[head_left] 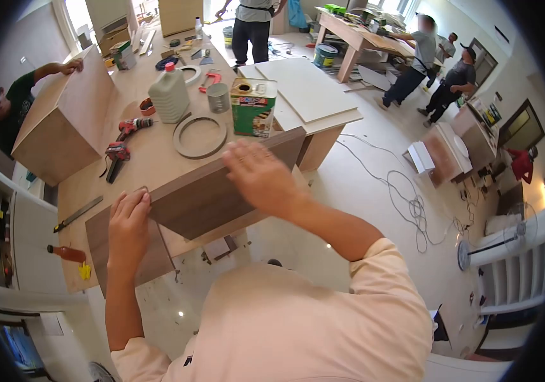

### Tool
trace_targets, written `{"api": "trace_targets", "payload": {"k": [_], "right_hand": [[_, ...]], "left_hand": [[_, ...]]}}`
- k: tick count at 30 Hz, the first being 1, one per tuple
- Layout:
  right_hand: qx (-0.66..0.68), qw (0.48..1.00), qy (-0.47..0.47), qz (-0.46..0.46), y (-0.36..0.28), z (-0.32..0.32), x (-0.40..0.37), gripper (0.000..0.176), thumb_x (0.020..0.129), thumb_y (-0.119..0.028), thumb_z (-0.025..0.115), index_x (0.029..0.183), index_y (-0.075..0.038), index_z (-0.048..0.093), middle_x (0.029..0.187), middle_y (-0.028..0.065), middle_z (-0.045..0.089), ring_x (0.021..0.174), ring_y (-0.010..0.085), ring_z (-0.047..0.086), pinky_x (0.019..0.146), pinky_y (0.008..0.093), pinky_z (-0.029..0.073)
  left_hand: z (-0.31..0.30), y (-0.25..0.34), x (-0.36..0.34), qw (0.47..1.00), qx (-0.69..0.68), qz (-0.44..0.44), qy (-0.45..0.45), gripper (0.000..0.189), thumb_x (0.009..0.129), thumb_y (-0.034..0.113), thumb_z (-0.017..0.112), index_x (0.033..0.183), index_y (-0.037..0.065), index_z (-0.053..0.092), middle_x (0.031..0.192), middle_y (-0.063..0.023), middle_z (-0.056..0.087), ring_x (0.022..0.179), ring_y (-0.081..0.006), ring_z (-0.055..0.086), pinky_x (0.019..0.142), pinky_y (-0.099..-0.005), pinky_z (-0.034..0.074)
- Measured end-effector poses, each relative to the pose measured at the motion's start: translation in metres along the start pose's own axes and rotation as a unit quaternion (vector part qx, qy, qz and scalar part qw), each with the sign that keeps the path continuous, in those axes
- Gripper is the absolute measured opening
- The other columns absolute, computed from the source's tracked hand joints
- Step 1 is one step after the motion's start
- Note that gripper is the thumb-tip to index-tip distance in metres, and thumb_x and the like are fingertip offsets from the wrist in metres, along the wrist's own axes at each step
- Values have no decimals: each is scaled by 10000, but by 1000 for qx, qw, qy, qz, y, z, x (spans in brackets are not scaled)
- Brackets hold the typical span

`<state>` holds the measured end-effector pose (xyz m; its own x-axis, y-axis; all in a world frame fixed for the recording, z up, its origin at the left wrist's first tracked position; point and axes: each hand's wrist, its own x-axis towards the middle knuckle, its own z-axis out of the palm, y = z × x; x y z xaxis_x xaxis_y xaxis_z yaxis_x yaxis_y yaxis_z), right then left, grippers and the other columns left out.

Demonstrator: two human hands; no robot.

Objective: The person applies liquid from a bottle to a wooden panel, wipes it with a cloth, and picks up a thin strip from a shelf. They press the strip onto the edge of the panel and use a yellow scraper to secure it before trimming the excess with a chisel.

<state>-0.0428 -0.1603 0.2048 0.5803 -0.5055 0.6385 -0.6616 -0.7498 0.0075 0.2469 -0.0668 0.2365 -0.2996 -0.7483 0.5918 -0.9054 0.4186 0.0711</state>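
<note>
Brown wood-grained board (205, 197) is held at the centre of the frame: its left end is gripped by the curled left hand (129, 219), while the blurred right hand (263, 175) is laid nearly flat, fingers extended, on its upper edge. It is judged stiff, fairly heavy and smooth, best held near both ends. Beyond it, at upper centre, a green tin (253, 111), a metal can (218, 99) and a red-capped jug (169, 97) are set on the worktop (151, 151), contents hidden. At lower left, a reddish-brown bottle (69, 253) is seen, its fill uncertain.
</note>
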Motion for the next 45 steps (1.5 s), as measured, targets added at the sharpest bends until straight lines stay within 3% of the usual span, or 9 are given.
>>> {"api": "trace_targets", "payload": {"k": [7, 17, 23, 25, 28, 34, 37, 41, 45], "right_hand": [[-97, 991, -21, 95, 108, -49, -51, 383, 867, -195, 666, 1194, -7, 601, 1269, 165, 599, 1230, 363, 527, 1048, 465, 384], [8, 996, -76, -39, 20, -12, -1, 499, 869, -232, 665, 1297, -7, 541, 1364, 149, 538, 1301, 332, 471, 1070, 481, 350], [32, 995, -91, 24, 2, -14, 8, 457, 939, -314, 573, 1264, 7, 565, 1298, 164, 582, 1263, 358, 498, 1066, 474, 362], [47, 991, -102, 67, -13, -8, 18, 477, 973, -371, 512, 1246, 15, 578, 1271, 172, 596, 1251, 370, 504, 1064, 465, 365], [122, 978, -120, 120, -50, 7, 46, 551, 1004, -454, 415, 1182, 21, 631, 1225, 172, 626, 1199, 358, 540, 1047, 420, 380], [222, 939, -127, 231, -78, 37, 69, 547, 1053, -382, 294, 1209, 30, 617, 1230, 166, 627, 1213, 278, 543, 1076, 381, 364], [53, 960, -164, 222, -98, 39, 85, 442, 1028, -341, 368, 1139, -39, 671, 1207, 77, 652, 1220, 266, 537, 1150, 442, 193], [12, 960, -161, 228, -111, 42, 92, 409, 1023, -326, 380, 1098, -61, 683, 1195, 71, 656, 1245, 274, 520, 1150, 457, 185], [23, 947, -223, 230, -109, 31, 95, 436, 1016, -375, 401, 1210, -60, 631, 1302, 94, 591, 1317, 294, 449, 1156, 467, 168]], "left_hand": [[5, 15, 10, 1000, -13, 7, -26, 237, 798, -12, 621, 1034, -14, 637, 1060, -159, 653, 1031, -327, 618, 956, -446, 470], [51, 51, 10, 996, 78, -35, 19, 408, 862, 205, 613, 1216, 5, 582, 1312, -153, 569, 1254, -297, 519, 1068, -490, 361], [-5, -75, -131, 912, -22, -343, 222, 271, 900, 231, 634, 1060, 19, 686, 1021, -154, 701, 969, -324, 654, 895, -427, 479], [1, -139, -198, 809, -65, -546, 210, 250, 913, 195, 601, 1044, -2, 681, 957, -189, 698, 881, -330, 668, 805, -386, 514], [28, -233, -289, 780, -37, -618, 89, 248, 911, 184, 594, 1054, -5, 668, 945, -198, 694, 858, -319, 674, 780, -371, 514], [71, -328, -251, 841, -155, -506, 111, 232, 913, 163, 602, 1059, -8, 663, 891, -164, 695, 806, -254, 666, 742, -330, 506], [96, -332, -226, 850, -222, -473, 70, 203, 919, 130, 590, 1041, -11, 670, 911, -174, 688, 831, -303, 655, 756, -342, 509], [125, -273, -227, 926, -211, -312, -42, 222, 892, 125, 628, 1070, -5, 663, 1007, -198, 664, 980, -360, 615, 866, -396, 487], [128, -164, -195, 879, -422, -181, -127, 476, 841, 199, 709, 1245, 3, 552, 1261, -210, 558, 1171, -392, 529, 1001, -446, 417]]}}
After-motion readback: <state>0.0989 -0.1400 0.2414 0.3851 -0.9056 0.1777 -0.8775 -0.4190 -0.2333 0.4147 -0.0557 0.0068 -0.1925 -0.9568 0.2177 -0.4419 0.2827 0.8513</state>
